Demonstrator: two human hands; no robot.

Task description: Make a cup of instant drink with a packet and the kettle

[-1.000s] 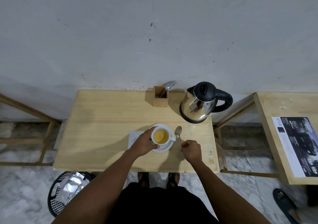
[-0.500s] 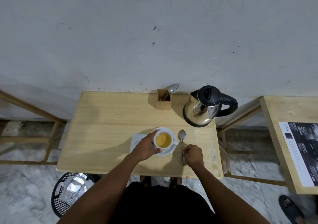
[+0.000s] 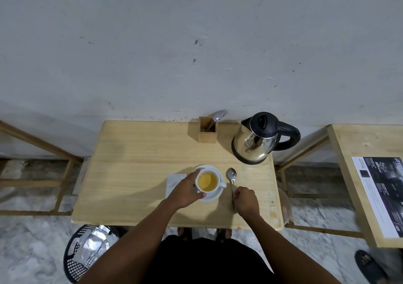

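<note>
On the wooden table (image 3: 130, 174), white cup (image 3: 208, 182) of yellow drink on saucer (image 3: 212, 197), left hand (image 3: 185, 191) grip cradling cup, right hand (image 3: 246, 200) grip clenched on spoon (image 3: 231, 175)

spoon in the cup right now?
No: the spoon lies on the table to the right of the cup, its handle under the right hand.

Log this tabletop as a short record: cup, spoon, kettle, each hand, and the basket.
cup: on saucer, holds yellow drink
spoon: lying on table, right of saucer
kettle: lid closed, back right corner
left hand: around the cup's left side
right hand: closed on spoon handle
basket: on floor, holds foil packets
</note>
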